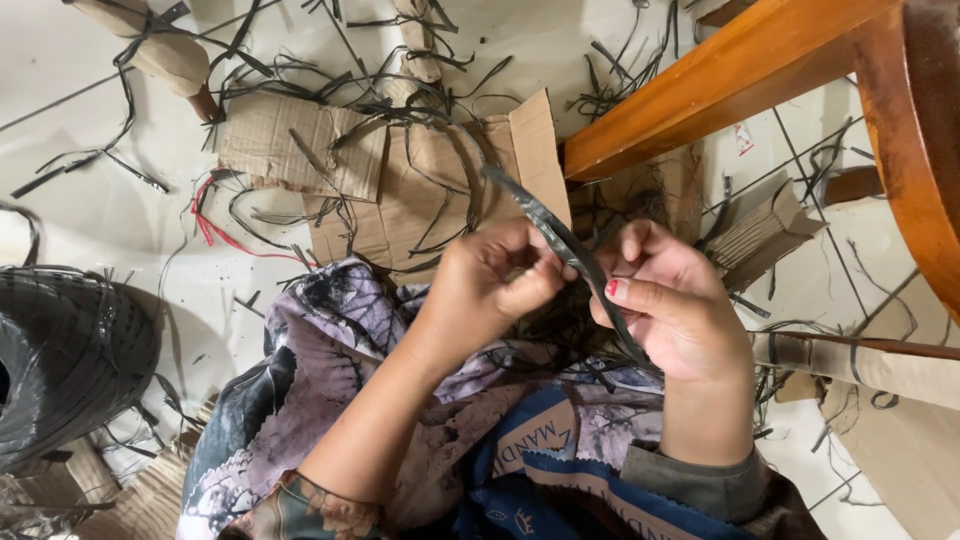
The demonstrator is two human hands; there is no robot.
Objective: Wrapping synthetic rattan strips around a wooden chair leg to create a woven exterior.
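A flat black strip runs from upper left to lower right between my hands. My left hand pinches it with thumb and fingers near its middle. My right hand, with a red thumbnail, grips the lower part of the same strip beside the left. Both hands hover over my lap, which is covered with a patterned purple-grey cloth and a blue printed cloth. A tangle of thin black strips lies under the hands.
Flattened cardboard pieces and scattered black strip offcuts cover the white tiled floor. A wooden chair frame stands at the upper right. A black woven bundle sits at the left. A red cord lies by the cardboard.
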